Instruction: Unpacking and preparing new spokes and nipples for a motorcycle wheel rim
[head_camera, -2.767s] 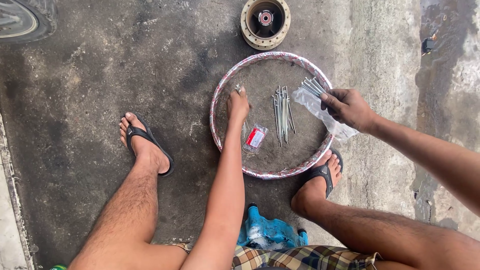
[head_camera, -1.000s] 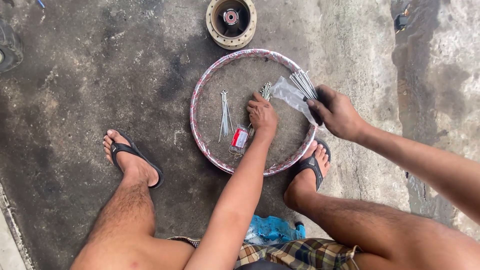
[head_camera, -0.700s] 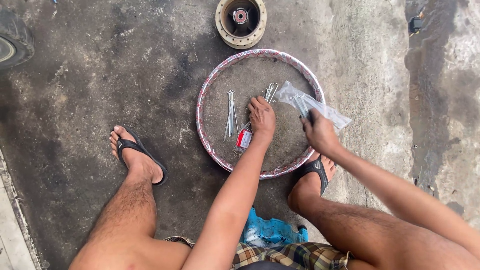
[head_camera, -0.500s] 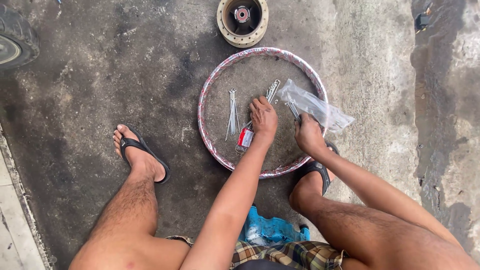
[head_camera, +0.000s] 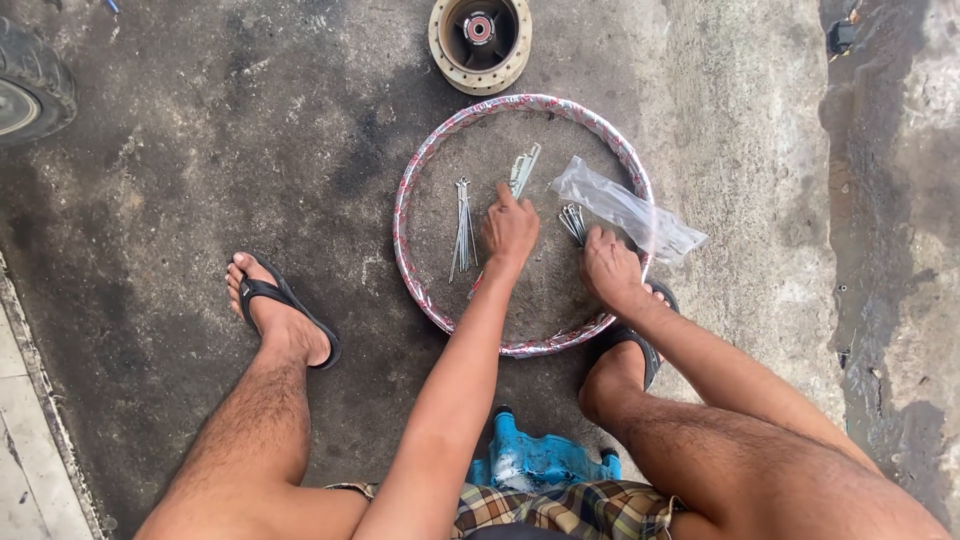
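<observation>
We saw thin silver spokes (head_camera: 463, 226) lying loose inside the rim (head_camera: 420, 170); left hand (head_camera: 510, 228) rested fingers down, right hand (head_camera: 608, 266) pinched another spoke bundle (head_camera: 572, 222).

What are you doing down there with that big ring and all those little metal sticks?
A person squats over a wheel rim lying flat on the concrete. The left hand rests by a bundle of spokes inside the rim; the right hand touches more spokes beside a clear plastic bag. A wheel hub sits just beyond.
</observation>
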